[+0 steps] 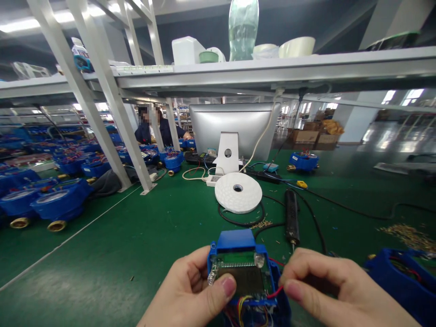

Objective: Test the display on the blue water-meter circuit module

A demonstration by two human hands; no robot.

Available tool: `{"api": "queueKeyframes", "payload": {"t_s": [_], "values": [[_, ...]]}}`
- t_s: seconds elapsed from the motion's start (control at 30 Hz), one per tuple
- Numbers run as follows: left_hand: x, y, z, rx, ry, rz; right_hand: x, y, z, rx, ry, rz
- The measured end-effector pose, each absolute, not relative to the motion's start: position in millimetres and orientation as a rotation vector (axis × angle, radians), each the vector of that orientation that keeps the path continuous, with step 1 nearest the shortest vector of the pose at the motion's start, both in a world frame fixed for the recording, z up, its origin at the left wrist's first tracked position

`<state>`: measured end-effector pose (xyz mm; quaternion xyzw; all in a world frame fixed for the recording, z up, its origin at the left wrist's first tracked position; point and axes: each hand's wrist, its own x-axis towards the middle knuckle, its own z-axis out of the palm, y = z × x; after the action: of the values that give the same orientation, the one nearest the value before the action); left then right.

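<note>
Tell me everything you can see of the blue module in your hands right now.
The blue module is an open plastic housing at the near edge of the green table, its lid tilted up behind. Inside lie a grey display panel, a green board strip and red and yellow wires. The left hand grips its left side, thumb on the panel; the right hand pinches a red wire.

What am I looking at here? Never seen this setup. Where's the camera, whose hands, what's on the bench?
One picture, from a camera worn on a person's head, looking forward and down. The left hand grips a blue housing with an exposed circuit board; the right hand pinches a red wire at its side. On the green bench lie a white tape reel, a black electric screwdriver, a monitor seen from behind, and rows of blue meters. Another person sits at the back.
</note>
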<state>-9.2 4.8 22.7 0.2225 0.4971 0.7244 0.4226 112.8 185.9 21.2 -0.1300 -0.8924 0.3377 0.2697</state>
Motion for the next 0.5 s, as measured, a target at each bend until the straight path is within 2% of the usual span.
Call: {"api": "queueKeyframes", "payload": {"t_s": [0.27, 0.5], "values": [[-10.5, 6.0, 23.4, 0.568, 0.995, 1.729, 115.8, 196.4, 27.7, -0.343, -2.587, 1.544], [-9.0, 14.5, 24.7, 0.566, 0.899, 1.667, 103.7, 184.6, 28.9, -0.203, -2.573, 1.595]]}}
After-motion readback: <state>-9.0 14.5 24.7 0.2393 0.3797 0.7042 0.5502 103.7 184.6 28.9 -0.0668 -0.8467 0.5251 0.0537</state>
